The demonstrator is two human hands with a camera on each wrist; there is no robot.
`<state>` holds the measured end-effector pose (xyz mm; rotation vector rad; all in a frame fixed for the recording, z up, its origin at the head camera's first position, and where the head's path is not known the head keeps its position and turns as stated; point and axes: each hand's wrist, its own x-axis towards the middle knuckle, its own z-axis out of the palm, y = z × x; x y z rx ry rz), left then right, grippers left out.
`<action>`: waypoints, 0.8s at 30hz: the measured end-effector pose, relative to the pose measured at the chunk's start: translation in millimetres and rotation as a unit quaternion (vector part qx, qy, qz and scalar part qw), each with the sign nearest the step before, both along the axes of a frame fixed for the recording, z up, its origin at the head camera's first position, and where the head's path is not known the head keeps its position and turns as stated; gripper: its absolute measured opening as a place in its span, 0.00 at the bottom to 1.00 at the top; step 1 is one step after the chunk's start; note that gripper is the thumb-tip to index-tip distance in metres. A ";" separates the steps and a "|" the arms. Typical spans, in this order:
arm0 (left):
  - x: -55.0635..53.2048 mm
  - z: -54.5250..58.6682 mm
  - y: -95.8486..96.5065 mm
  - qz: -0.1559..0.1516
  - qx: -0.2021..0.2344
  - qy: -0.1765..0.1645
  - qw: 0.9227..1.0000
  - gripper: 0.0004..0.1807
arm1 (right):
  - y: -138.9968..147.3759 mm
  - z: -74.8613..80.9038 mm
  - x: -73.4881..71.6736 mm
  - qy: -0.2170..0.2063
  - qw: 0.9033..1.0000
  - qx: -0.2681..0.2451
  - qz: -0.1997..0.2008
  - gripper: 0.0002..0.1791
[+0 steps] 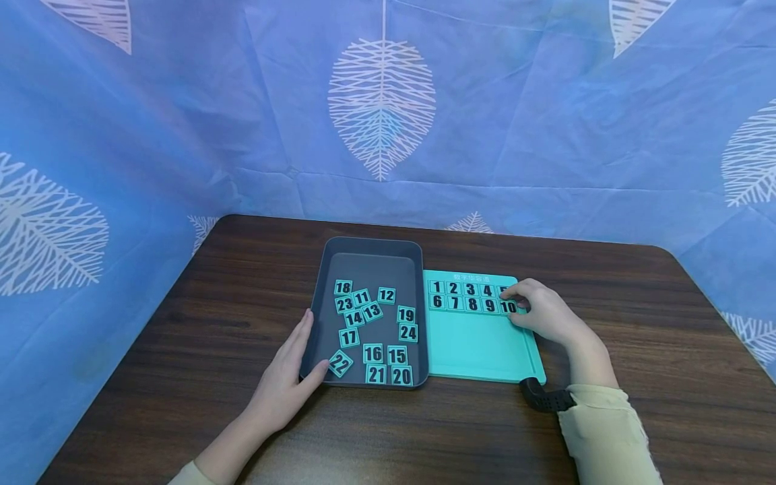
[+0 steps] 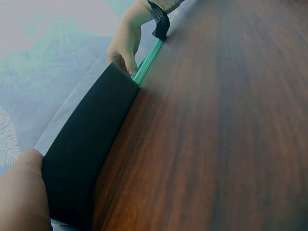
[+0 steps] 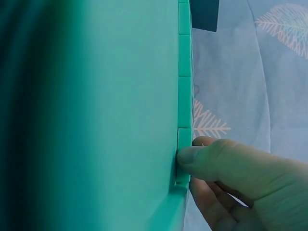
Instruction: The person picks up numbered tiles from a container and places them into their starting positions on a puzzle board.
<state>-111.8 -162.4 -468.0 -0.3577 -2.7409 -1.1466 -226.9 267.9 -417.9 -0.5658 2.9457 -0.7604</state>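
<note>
A dark grey tray (image 1: 376, 266) holds several loose turquoise number tiles, among them tile 22 (image 1: 341, 363) at its near left corner. My left hand (image 1: 285, 370) rests against that corner, its straight fingers along the left wall and its thumb (image 2: 26, 185) over the near rim. On the right lies a turquoise puzzle board (image 1: 479, 347) with tiles 1 to 10 in two rows at its far end. My right hand (image 1: 545, 313) pinches tile 10 (image 1: 508, 307) at the right end of the second row, the thumb (image 3: 192, 156) on its near edge. Its fingers partly hide tile 5 (image 1: 503, 290).
The tray and board lie side by side on a dark wooden table (image 1: 242, 303). A blue cloth (image 1: 515, 101) with white leaf prints hangs behind and at the left. A black strap (image 1: 545, 397) sits on my right wrist, over the board's near right corner.
</note>
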 end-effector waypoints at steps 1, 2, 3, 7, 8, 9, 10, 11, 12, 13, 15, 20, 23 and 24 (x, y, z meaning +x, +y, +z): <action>0.1 0.1 0.1 0.000 0.000 0.001 1.000 0.41 | 0.0 0.0 0.0 0.000 1.000 0.000 0.000 0.17; 0.2 0.1 0.2 0.000 0.000 0.002 1.000 0.41 | -0.1 0.1 0.0 0.000 1.000 0.000 -0.001 0.17; 0.2 0.2 0.3 0.000 0.000 0.002 1.000 0.41 | -0.1 0.1 0.1 0.000 1.000 -0.001 -0.001 0.17; 0.4 0.2 0.5 0.002 0.001 0.001 1.000 0.41 | -0.4 0.3 0.3 -0.002 1.000 -0.005 -0.003 0.17; 0.4 0.1 0.5 0.003 0.000 0.001 1.000 0.41 | -0.6 0.3 0.3 -0.003 1.000 -0.005 -0.004 0.17; 0.3 0.0 0.4 0.003 0.000 0.000 1.000 0.41 | -0.7 0.4 0.4 -0.004 1.000 -0.006 -0.004 0.17; 0.2 -0.2 0.4 0.004 -0.001 0.000 1.000 0.41 | -0.7 0.3 0.3 -0.005 1.000 -0.006 -0.005 0.17; 0.1 -0.3 0.3 0.004 -0.002 0.000 1.000 0.41 | -0.7 0.2 0.2 -0.005 1.000 -0.006 -0.005 0.17; 0.1 -0.4 0.2 0.005 -0.002 0.000 1.000 0.41 | -0.8 0.1 0.2 -0.005 1.000 -0.006 -0.005 0.17; 0.1 -0.5 0.1 0.005 -0.003 0.000 1.000 0.41 | -0.8 0.0 0.1 -0.005 1.000 -0.006 -0.005 0.17; 0.1 -0.6 0.1 0.005 -0.004 0.000 1.000 0.41 | -0.7 -0.2 0.1 -0.006 1.000 -0.006 -0.006 0.17; 0.2 0.1 0.2 0.004 -0.004 -0.002 1.000 0.41 | -1.0 0.1 0.1 -0.007 1.000 -0.004 -0.009 0.17; 0.2 0.1 0.1 0.004 -0.003 -0.004 1.000 0.41 | -1.6 1.2 0.8 -0.008 1.000 -0.002 -0.009 0.16; 0.2 0.2 0.2 0.004 -0.003 -0.005 1.000 0.41 | -1.8 2.0 1.3 -0.006 1.000 -0.001 -0.009 0.16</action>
